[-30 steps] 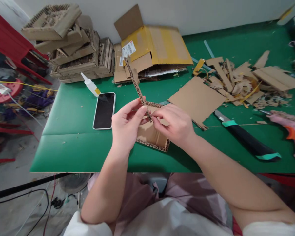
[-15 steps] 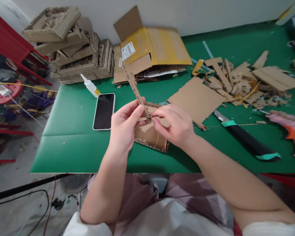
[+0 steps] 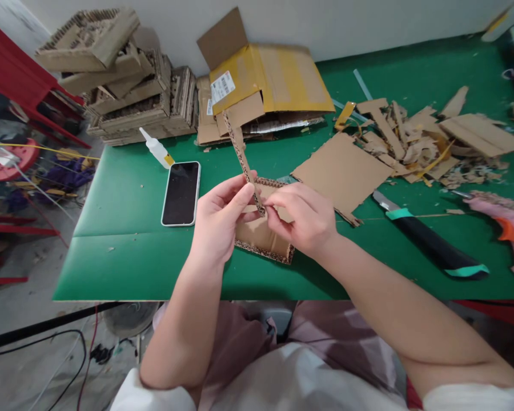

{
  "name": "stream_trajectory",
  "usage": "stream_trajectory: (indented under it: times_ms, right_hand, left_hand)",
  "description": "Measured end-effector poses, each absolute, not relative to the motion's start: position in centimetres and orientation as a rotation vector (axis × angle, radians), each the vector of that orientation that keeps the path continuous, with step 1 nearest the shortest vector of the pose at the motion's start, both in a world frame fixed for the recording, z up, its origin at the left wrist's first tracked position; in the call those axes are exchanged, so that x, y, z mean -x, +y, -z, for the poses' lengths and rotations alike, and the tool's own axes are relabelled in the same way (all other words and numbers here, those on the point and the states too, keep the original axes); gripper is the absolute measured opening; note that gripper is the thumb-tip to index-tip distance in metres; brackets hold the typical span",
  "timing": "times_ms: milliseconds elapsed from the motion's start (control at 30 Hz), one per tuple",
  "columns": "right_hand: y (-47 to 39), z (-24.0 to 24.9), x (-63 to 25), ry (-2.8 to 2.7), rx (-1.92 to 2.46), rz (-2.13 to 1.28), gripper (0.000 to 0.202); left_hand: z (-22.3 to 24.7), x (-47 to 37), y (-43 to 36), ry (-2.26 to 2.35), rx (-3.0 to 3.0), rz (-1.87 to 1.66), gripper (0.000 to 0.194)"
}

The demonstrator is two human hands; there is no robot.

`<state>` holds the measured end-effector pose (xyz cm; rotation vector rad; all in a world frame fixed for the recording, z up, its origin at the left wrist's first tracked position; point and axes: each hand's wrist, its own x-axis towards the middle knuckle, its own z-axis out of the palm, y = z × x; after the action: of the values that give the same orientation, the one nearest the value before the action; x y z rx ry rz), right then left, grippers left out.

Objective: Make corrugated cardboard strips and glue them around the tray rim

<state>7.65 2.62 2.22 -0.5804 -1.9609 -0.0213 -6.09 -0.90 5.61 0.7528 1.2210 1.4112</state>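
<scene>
A narrow cardboard strip [image 3: 240,153] with a corrugated edge slants upward, gripped near its lower end by my left hand [image 3: 220,220]. The fingertips of my right hand [image 3: 302,217] are pinched together at that same lower end; whatever they grip is too small to make out. Beneath both hands lies a shallow cardboard tray [image 3: 263,249] with corrugated walls, partly hidden by them. To its right is a flat cardboard sheet [image 3: 342,171].
Left of my hands lie a phone [image 3: 180,194] and a white glue bottle [image 3: 156,149]. A utility knife [image 3: 437,242], a pink glue gun [image 3: 501,220] and cardboard scraps [image 3: 411,137] are at right. Behind stand stacked cardboard trays [image 3: 128,97] and a yellow-taped box [image 3: 278,77].
The strip has tilted slightly more upright, its top end shifting to the right. Both hands keep nearly the same place, with small finger movements.
</scene>
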Motion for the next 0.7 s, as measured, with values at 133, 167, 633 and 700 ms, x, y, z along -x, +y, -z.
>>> stream_trajectory:
  times_ms: [133, 167, 633, 700]
  right_hand:
    - [2.58, -2.35, -7.72, -1.969, 0.59, -0.055, 0.009]
    - [2.6, -2.37, -7.76, -1.968, 0.576, -0.056, 0.009]
    - [2.5, -2.5, -7.75, -1.953, 0.558, 0.01, 0.013]
    - [2.51, -2.5, -7.7, -1.944, 0.558, -0.004, 0.012]
  left_hand:
    - [-5.51, 6.16, -0.84, 1.189, -0.733, -1.373, 0.028]
    - [-5.48, 6.17, -0.85, 1.188, -0.728, -1.372, 0.028]
    - [-5.36, 6.17, -0.79, 1.155, -0.708, -1.353, 0.029]
    - [-5.36, 6.17, -0.8, 1.144, -0.711, -1.348, 0.028]
